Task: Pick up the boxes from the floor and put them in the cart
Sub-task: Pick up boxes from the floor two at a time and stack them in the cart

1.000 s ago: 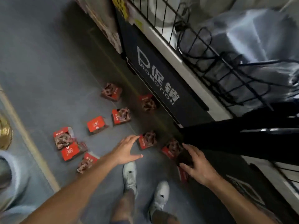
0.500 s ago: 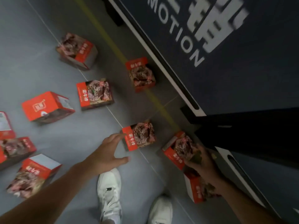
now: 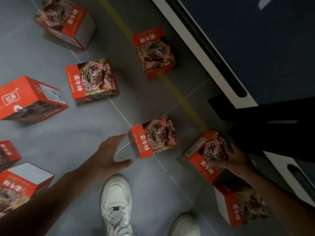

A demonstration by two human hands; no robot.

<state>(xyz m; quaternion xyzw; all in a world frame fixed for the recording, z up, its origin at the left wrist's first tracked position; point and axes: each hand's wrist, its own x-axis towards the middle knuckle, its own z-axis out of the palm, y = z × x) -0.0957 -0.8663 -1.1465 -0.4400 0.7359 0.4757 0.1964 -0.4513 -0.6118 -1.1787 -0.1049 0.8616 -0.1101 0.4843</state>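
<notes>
Several red boxes printed with a meat picture lie scattered on the grey floor. My left hand [image 3: 110,155] is open, fingers spread, just left of one box [image 3: 154,136] and not touching it. My right hand [image 3: 233,159] grips the far side of another box [image 3: 202,155], which is tilted up off the floor. A further box [image 3: 242,205] lies beneath my right forearm. More boxes lie farther off: one [image 3: 92,79], another [image 3: 154,53], and a third [image 3: 29,97]. The cart is out of view.
A dark display base [image 3: 255,40] with a white edge runs along the right. A black block [image 3: 265,126] juts out beside my right hand. My white shoes [image 3: 115,205] stand on the floor below the boxes. More boxes lie at the left edge [image 3: 18,184].
The view has dropped much closer to the floor. My right hand has closed on the box and tilted it up. My left hand has reached closer to the middle box.
</notes>
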